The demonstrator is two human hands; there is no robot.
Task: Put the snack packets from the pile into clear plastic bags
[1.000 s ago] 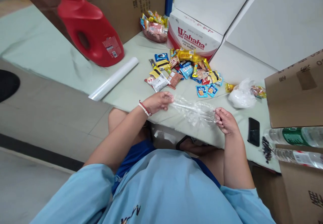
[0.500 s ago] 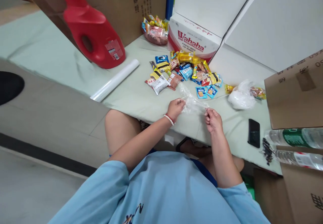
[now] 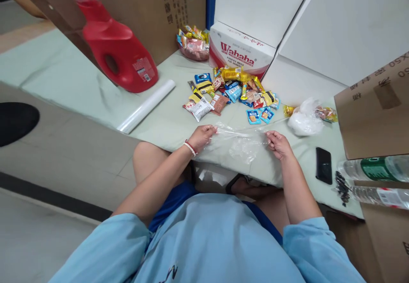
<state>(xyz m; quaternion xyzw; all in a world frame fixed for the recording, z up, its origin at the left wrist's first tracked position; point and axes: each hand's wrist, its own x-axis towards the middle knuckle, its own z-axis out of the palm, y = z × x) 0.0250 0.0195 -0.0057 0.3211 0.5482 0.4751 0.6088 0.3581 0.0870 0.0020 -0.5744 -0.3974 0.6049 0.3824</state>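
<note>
A thin, crinkled clear plastic cover (image 3: 244, 147) stretches between my two hands just above the table's front edge. My left hand (image 3: 202, 138), with a red and white band at the wrist, pinches its left end. At the other end, the fingers of my right hand (image 3: 278, 144) are closed on the plastic. Its upper edge looks gathered and pulled tight, while the rest hangs loose. Beyond it lies a pile of wrapped snacks (image 3: 234, 92), with two small blue packets (image 3: 259, 115) nearest to the plastic.
On the left stand a red jug (image 3: 128, 57) and a white roll (image 3: 148, 106). A snack bowl (image 3: 193, 54) and a Wahaha box (image 3: 239, 51) are behind the pile. To the right lie a white plastic bag (image 3: 305, 119), a phone (image 3: 324, 166) and two bottles (image 3: 380, 195). A person's arm (image 3: 27, 4) shows top left.
My hands have moved apart, the left one further left and the right one slightly right. The plastic cover between them is now spread wider and pulled taut along its upper edge.
</note>
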